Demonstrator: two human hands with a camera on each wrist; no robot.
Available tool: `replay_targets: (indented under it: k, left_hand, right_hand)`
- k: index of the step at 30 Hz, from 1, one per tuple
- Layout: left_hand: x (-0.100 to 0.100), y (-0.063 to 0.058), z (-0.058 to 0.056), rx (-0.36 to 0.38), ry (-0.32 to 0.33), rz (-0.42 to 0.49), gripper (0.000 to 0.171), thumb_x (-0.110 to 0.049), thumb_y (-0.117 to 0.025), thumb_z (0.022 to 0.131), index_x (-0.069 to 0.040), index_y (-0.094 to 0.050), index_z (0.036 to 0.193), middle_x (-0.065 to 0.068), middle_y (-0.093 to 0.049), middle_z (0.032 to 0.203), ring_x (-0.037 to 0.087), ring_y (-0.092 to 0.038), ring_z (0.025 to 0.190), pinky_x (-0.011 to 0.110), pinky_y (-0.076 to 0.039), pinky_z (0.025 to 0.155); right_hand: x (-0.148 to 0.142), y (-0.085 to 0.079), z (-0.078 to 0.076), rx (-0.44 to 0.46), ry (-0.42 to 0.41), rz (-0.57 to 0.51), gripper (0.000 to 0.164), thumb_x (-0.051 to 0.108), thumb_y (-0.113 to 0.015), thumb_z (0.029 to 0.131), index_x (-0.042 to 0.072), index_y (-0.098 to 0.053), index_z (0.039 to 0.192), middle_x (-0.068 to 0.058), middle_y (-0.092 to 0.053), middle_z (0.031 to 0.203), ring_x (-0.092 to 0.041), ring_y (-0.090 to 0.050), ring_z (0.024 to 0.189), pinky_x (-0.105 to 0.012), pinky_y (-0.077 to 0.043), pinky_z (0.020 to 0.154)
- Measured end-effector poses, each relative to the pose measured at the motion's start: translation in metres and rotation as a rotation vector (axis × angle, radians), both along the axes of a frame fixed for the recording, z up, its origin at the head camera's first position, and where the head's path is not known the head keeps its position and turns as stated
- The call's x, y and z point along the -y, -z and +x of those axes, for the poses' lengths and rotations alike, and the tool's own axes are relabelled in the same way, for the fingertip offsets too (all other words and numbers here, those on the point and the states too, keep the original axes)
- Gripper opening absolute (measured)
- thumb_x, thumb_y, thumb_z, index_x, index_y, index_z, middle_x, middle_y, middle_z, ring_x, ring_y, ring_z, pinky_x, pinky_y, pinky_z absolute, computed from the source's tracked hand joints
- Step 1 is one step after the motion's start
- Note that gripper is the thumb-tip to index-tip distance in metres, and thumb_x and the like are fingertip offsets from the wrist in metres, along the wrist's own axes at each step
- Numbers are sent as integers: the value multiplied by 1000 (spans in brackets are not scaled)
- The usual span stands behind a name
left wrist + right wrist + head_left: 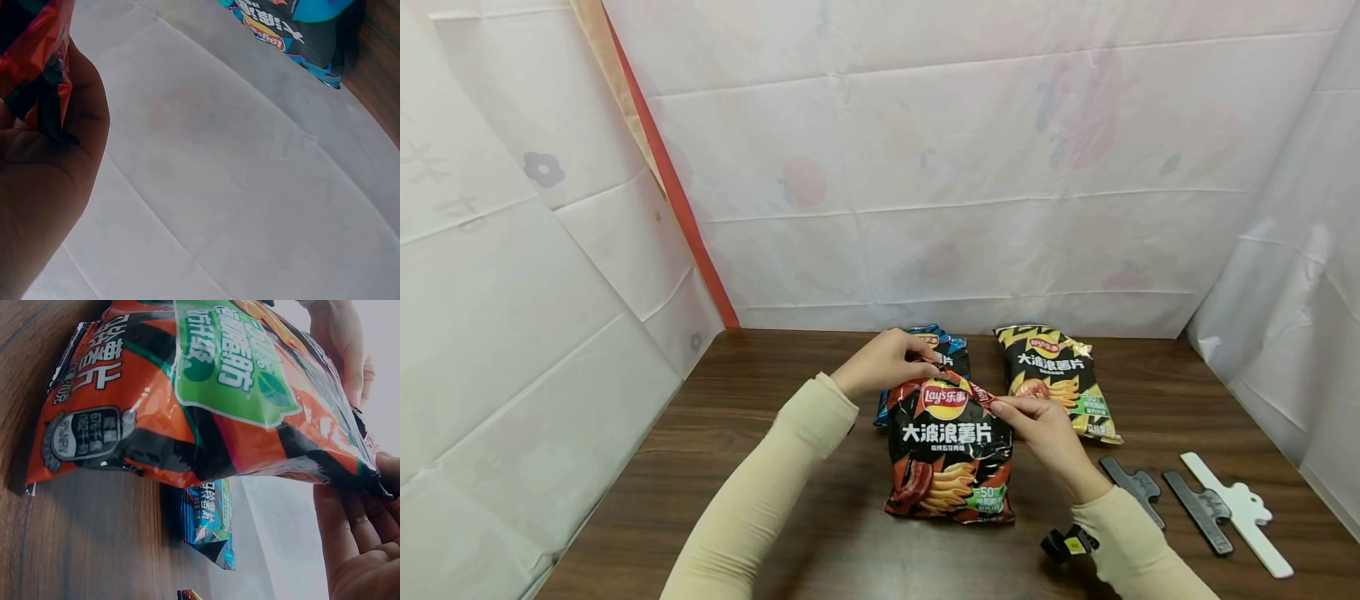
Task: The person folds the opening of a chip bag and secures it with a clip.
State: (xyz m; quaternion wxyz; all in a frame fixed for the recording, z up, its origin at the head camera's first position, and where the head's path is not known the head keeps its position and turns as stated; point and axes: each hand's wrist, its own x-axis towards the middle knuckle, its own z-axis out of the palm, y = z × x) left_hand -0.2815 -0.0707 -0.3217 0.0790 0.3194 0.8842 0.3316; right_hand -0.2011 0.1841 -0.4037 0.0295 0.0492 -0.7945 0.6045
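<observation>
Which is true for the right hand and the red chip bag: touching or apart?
Touching. The head view shows the right hand pinching the red chip bag by a top corner.

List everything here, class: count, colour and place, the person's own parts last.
Held chip bag: 1, red and black, table's middle
Second chip bag: 1, blue and black, partly hidden behind it
Third chip bag: 1, yellow and black, back right
Grey clips: 2, dark grey, right side
White clip: 1, white, beside them
Device: 1, black, by right wrist
Table: 1, brown, underneath
Hanging cloth: count unclear, white, around table
Strips: 2, red and tan, back left
Sleeves: 2, cream, on forearms
Left hand: 1, bare, holding held bag's top
Right hand: 1, bare, pinching its top right
</observation>
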Motion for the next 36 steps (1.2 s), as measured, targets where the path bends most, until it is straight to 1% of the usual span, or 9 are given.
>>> replay_targets:
  k: [7,13,19,23,25,28,31,33,36]
  left_hand:
    - [1,3,3,-42,1,11,17,-20,-65,96,-13,-75,108,-2,-69,74,8,-29,44,23,-33,51]
    - [1,4,5,-52,-7,14,19,-21,-65,96,-13,-74,110,-2,-72,80,7,-31,44,23,-33,51]
    - [1,4,5,-58,-7,19,22,-20,-65,96,-11,-73,114,-1,-72,78,7,-28,41,22,-32,49]
    - [1,3,6,-52,-9,23,22,-20,-64,96,-10,-73,114,-1,-71,76,8,-27,41,23,-31,48]
    - [1,2,7,-46,-8,27,22,-20,-64,96,-10,-73,114,0,-71,76,8,-27,41,23,-31,49]
    - [0,2,8,-36,-5,32,22,-19,-64,97,-10,-73,114,1,-72,78,8,-28,41,23,-32,49]
    - [-1,2,8,-36,1,32,22,-20,-63,97,-9,-73,114,0,-72,80,8,-29,41,23,-33,49]
    - [-1,2,8,-44,7,32,22,-20,-63,97,-9,-73,114,1,-72,78,8,-27,40,24,-32,48]
    - [-3,4,7,-56,10,31,22,-20,-64,97,-9,-73,113,-2,-72,80,8,-27,41,23,-32,48]
  right_hand:
    - [0,0,0,-4,-22,-7,37,27,-67,94,-3,-71,115,7,-66,100,-1,-62,90,-23,-54,77]
    - [-1,-1,1,-25,-12,41,33,26,-68,94,0,-72,115,-1,-68,106,2,-61,90,-22,-53,76]
    - [-8,1,0,-31,-45,42,35,25,-66,95,1,-70,119,9,-67,108,4,-61,94,-24,-54,78]
    - [-15,1,2,-83,-67,73,32,26,-65,96,4,-71,119,11,-66,108,2,-61,93,-27,-55,77]
    - [-19,0,3,-106,-76,74,32,25,-63,97,2,-71,118,15,-65,106,1,-63,90,-28,-56,75]
    - [-28,-2,5,-134,-103,19,33,18,-60,99,-8,-67,118,22,-67,101,-2,-68,85,-28,-58,75]
    - [-40,-4,7,-185,-140,-50,33,10,-57,99,-18,-61,117,19,-71,100,-7,-72,84,-28,-59,74]
    - [-48,-6,9,-211,-150,-70,32,7,-56,100,-20,-59,117,15,-73,102,-7,-72,86,-27,-58,74]
    - [-60,-8,14,-234,-110,-13,32,9,-56,100,-17,-61,119,15,-73,104,-4,-72,89,-22,-57,73]
